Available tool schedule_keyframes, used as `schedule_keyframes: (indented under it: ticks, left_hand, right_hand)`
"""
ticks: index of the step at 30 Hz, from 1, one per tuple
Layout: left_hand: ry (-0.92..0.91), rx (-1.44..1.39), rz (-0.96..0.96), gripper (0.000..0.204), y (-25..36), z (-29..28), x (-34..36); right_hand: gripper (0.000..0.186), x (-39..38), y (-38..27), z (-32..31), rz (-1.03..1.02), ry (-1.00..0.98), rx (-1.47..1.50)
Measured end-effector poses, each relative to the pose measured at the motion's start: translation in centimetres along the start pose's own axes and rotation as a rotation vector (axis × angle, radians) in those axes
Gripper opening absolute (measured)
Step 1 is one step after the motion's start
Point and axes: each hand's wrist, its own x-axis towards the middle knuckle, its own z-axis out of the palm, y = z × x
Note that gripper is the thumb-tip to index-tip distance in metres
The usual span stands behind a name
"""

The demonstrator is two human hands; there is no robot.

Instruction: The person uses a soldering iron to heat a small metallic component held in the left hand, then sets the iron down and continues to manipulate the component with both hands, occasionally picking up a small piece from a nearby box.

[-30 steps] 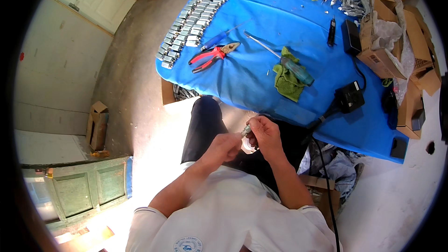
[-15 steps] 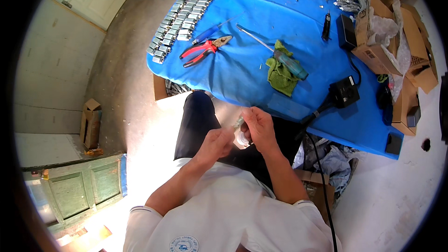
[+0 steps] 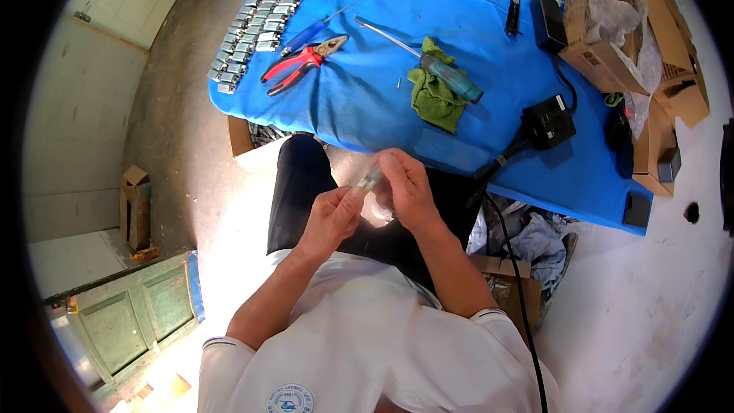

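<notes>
Above my lap, both hands meet on a small, pale, shiny part (image 3: 369,178), mostly covered by fingers and too small to name. My left hand (image 3: 333,218) is closed and pinches its near end. Around the far end curl the fingers of my right hand (image 3: 404,187), slightly blurred. On the blue-covered table beyond lie red-handled pliers (image 3: 300,66), a blue-handled screwdriver (image 3: 306,34) and a larger teal-handled screwdriver (image 3: 447,76) resting on a green cloth (image 3: 434,103). Rows of small silver metal blocks (image 3: 267,15) stand at the table's left.
A black box with a cable (image 3: 547,122) lies at the table's right, its cord running down past my right arm. Open cardboard boxes (image 3: 604,53) crowd the right edge. Below the table are a box of metal parts (image 3: 264,136) and crumpled grey plastic (image 3: 539,245).
The view has shifted, so the table sits higher and further left. Both hands still hold the small part together; the right hand's fingers have moved slightly around it.
</notes>
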Motion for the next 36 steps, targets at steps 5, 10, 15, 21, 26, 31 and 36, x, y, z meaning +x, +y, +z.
schedule_keyframes:
  ticks: [5, 10, 15, 21, 26, 31, 36]
  left_hand:
    - [0.032, 0.033, -0.027, 0.041, -0.9, -0.3, 0.1]
    - [0.071, 0.194, 0.025, 0.043, -1.1, -0.3, -0.1]
    - [0.073, 0.301, 0.051, 0.043, -1.3, -0.3, -0.1]
    - [0.091, 0.408, 0.182, 0.039, -1.4, 0.0, -0.2]
    - [0.059, 0.469, 0.214, 0.04, -1.2, 0.1, -0.5]
    - [-0.021, 0.427, 0.12, 0.04, -0.7, 0.0, -0.4]
    - [-0.036, 0.428, 0.116, 0.04, -1.9, 0.2, -0.3]
  right_hand:
    - [0.022, -0.3, -0.7, 0.0, -0.032, 0.02, -0.136]
    - [0.022, -0.7, -1.4, 0.0, -0.093, 0.024, -0.176]
    - [0.029, -0.8, -1.5, -0.5, -0.059, 0.023, -0.25]
    - [0.041, -0.6, -0.8, -0.7, -0.01, 0.051, -0.424]
    - [0.039, -1.2, -0.6, -1.1, 0.172, -0.009, -0.226]
    - [0.037, -1.5, 0.6, -1.5, 0.08, 0.059, -0.287]
    - [0.031, -2.0, 1.1, -2.2, -0.29, 0.132, -0.707]
